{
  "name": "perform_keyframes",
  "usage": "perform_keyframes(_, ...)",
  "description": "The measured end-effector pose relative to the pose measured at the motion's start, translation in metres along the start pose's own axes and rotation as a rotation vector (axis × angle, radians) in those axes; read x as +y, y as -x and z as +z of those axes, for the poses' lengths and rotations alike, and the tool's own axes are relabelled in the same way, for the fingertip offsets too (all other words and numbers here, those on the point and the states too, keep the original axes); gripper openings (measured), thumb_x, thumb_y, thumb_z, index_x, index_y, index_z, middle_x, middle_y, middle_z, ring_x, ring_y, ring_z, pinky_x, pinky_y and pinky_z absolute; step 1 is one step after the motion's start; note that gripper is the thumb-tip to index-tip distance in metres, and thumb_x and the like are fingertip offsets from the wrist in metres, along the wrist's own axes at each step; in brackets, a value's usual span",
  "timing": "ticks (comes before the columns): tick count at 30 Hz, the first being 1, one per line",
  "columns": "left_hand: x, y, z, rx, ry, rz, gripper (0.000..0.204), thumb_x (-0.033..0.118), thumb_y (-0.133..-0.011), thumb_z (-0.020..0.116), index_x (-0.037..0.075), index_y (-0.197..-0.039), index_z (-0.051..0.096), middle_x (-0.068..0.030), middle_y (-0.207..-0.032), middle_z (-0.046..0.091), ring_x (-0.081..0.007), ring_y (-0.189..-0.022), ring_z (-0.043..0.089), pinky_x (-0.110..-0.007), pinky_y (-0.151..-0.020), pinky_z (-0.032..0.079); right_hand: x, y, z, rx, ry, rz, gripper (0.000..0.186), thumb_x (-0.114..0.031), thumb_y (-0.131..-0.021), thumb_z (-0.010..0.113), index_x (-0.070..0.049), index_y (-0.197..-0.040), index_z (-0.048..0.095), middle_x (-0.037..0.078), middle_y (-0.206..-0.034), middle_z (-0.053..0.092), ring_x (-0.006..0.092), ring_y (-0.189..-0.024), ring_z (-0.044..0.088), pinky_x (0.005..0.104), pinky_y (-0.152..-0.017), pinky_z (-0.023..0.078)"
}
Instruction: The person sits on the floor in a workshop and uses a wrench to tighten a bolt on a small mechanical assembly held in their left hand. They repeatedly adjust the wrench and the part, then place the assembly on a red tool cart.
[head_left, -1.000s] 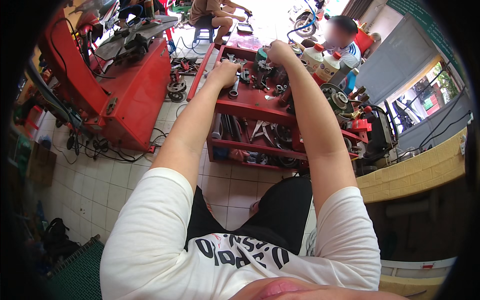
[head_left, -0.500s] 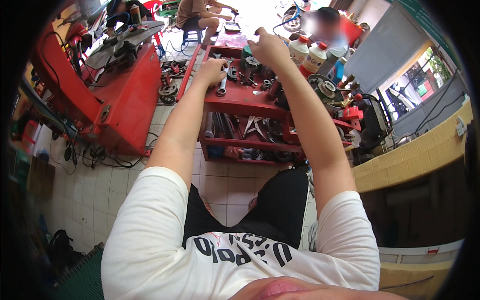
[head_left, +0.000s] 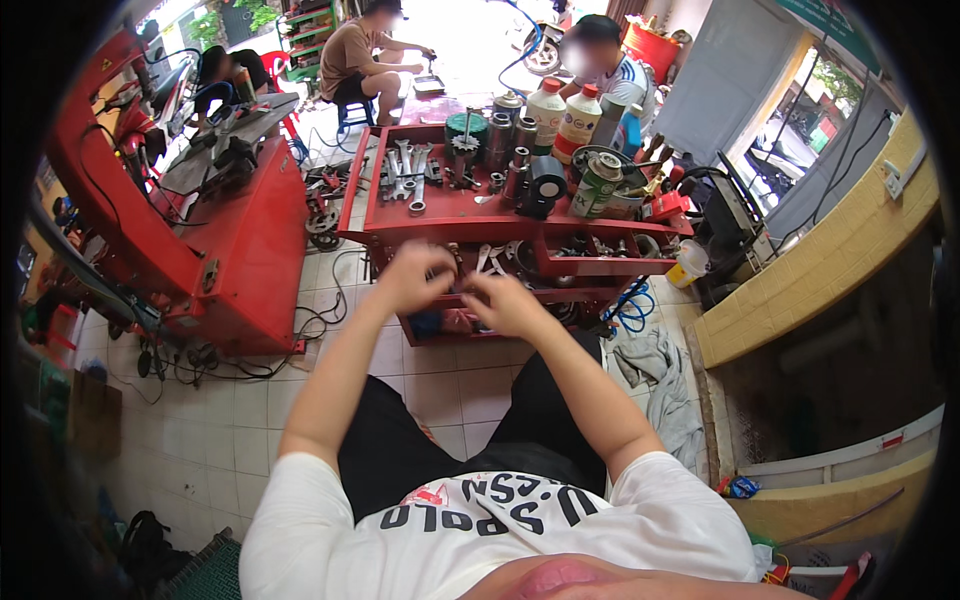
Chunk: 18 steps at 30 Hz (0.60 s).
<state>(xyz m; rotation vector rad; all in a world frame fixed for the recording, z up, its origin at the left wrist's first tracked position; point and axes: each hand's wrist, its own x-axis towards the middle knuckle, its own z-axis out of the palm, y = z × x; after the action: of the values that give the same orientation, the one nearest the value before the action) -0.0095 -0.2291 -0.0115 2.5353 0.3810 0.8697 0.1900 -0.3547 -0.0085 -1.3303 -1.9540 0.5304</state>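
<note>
Centrally, head view: two bare hands almost meet before a red tool trolley point(head_left: 455, 206), a narrow gap between them.
Left arm: enters from below in a white sleeve, elbow bent, forearm slanting up and to the right.
Left hand point(head_left: 410, 280): back uppermost, tipped toward the other hand, a little higher in view; outline motion-blurred.
Left fingers: bent inward; I cannot tell whether they pinch anything.
Right arm: elbow bent more outward, forearm slanting up and to the left.
Right hand point(head_left: 508, 304): back uppermost, fingertips pointing left toward the opposite hand.
Right fingers: curled and bunched close together; whether something small sits between them cannot be told.
Trolley: straight ahead, its lower shelves partly behind the hands; contact with it cannot be made out.
Lower shelf: silver pliers-like tools point(head_left: 485, 259) lie just beyond the hands.
Trolley top: combination wrenches point(head_left: 418, 185) lie at the left; a green-and-white can point(head_left: 597, 185) stands at the right, near two red-capped bottles point(head_left: 578, 124).
Left side: a red tyre changer point(head_left: 255, 260) stands on the tiled floor point(head_left: 430, 400).
Far side: a person in a brown shirt point(head_left: 348, 62) sits on a blue stool.
</note>
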Motion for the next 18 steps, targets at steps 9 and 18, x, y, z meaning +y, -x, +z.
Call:
perform_keyframes(9, -0.076, 0.218, 0.126, -0.784, 0.39, -1.04, 0.035, 0.028, -0.092, 0.065, 0.0, -0.112, 0.067, -0.0107, -0.094, 0.071, -0.0192, -0.08, 0.067, -0.035, -0.071, 0.054, 0.127, 0.066, 0.105, -0.694, -0.172, 0.679, 0.04, -0.035, -0.095, 0.058, 0.001, -0.111, 0.064, 0.011, -0.092, 0.072, 0.0205, -0.072, 0.072, 0.0381, -0.064, 0.057)
perform_keyframes(18, -0.072, 0.192, 0.138, -0.605, 0.259, -1.01, 0.037, 0.032, -0.09, 0.067, 0.0, -0.11, 0.068, -0.0111, -0.092, 0.071, -0.0213, -0.076, 0.067, -0.036, -0.07, 0.054, 0.129, 0.079, 0.106, -0.827, 0.081, 0.709, 0.038, -0.033, -0.094, 0.059, 0.0, -0.114, 0.065, 0.012, -0.089, 0.072, 0.0227, -0.07, 0.071, 0.0391, -0.064, 0.057)
